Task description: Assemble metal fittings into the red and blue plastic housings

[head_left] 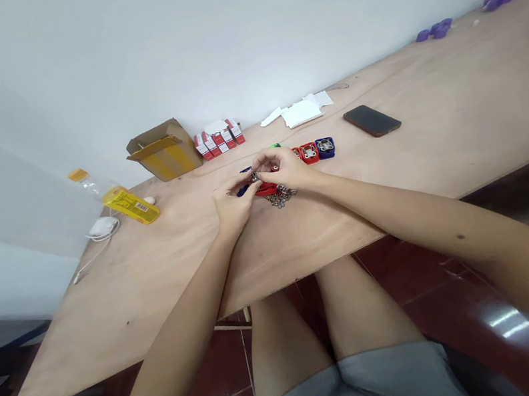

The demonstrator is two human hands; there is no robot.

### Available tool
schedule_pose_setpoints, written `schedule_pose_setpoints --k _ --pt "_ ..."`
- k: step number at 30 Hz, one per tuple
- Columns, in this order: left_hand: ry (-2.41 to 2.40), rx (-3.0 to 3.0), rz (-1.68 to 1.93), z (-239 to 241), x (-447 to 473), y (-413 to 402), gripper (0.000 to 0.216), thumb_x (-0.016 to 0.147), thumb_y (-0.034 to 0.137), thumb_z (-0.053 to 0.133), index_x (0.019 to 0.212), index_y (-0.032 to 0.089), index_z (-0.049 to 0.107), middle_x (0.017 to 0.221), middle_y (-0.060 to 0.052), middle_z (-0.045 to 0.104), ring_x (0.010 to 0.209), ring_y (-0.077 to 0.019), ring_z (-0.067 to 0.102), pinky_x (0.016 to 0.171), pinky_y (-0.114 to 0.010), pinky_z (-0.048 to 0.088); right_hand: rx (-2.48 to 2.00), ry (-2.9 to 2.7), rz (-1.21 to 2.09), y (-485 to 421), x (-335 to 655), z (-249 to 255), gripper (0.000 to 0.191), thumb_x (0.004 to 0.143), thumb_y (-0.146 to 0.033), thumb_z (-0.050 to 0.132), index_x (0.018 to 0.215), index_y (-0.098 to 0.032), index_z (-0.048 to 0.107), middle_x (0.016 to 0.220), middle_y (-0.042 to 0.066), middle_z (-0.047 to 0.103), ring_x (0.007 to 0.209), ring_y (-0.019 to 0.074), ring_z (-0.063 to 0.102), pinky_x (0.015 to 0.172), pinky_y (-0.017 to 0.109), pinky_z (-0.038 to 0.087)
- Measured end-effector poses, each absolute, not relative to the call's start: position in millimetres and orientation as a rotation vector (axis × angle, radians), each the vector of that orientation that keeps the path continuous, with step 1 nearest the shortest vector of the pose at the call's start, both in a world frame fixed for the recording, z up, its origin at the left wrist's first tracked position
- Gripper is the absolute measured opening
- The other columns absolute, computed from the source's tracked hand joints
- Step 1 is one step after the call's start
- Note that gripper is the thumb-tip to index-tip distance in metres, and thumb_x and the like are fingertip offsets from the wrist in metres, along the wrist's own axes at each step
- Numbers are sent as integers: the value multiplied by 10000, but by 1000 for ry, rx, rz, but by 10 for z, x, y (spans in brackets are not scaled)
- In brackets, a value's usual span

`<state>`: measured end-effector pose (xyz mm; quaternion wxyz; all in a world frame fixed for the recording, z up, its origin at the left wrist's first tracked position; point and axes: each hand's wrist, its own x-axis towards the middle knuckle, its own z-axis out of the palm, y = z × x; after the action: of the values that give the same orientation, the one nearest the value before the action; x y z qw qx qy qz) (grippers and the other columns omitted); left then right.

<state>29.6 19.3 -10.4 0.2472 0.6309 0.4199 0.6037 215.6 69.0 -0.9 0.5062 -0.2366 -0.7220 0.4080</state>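
My left hand (235,201) and my right hand (284,166) meet above the table, fingertips pinched together on a small shiny metal part (255,176). It is too small to name. Under and behind the hands are red and blue pieces, partly hidden by the fingers. Just below my right hand lies a pile of small metal parts (280,196). To its right sit a red case (308,153) and a dark blue case (326,148), each with metal fittings inside. A bit of green (275,146) shows behind my right hand.
On the wooden table (171,281) stand an open cardboard box (168,153), several small red-and-white boxes (219,140) and a tilted yellow-labelled bottle (126,201). White paper pieces (302,112), a phone (372,120), a white charger (102,228) and purple objects (436,30) lie around.
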Motion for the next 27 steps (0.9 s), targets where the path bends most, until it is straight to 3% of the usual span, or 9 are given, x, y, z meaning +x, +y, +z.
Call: schedule_pose_setpoints --k 11,18,27 --pt "1139 1691 1621 -72 319 177 395 706 418 967 1009 192 855 1070 -110 848 1005 -286 815 1042 -500 667 -579 -1826 885 690 2189 46 219 797 -193 704 1012 -179 742 920 38 752 864 189 665 867 363 584" --pt "1133 1704 1616 -63 298 167 356 709 394 966 985 198 856 1081 -108 850 1022 -289 813 1053 -496 664 -604 -1780 980 692 2190 3 185 808 -246 783 977 -174 763 921 67 799 863 212 732 858 393 637" --pt "1133 1682 1626 -100 295 202 369 702 395 967 986 194 846 1089 -112 846 1032 -292 813 1080 -513 649 -546 -1692 1171 735 2184 -34 247 825 -316 834 1025 -195 755 1043 75 808 980 214 760 967 406 653"
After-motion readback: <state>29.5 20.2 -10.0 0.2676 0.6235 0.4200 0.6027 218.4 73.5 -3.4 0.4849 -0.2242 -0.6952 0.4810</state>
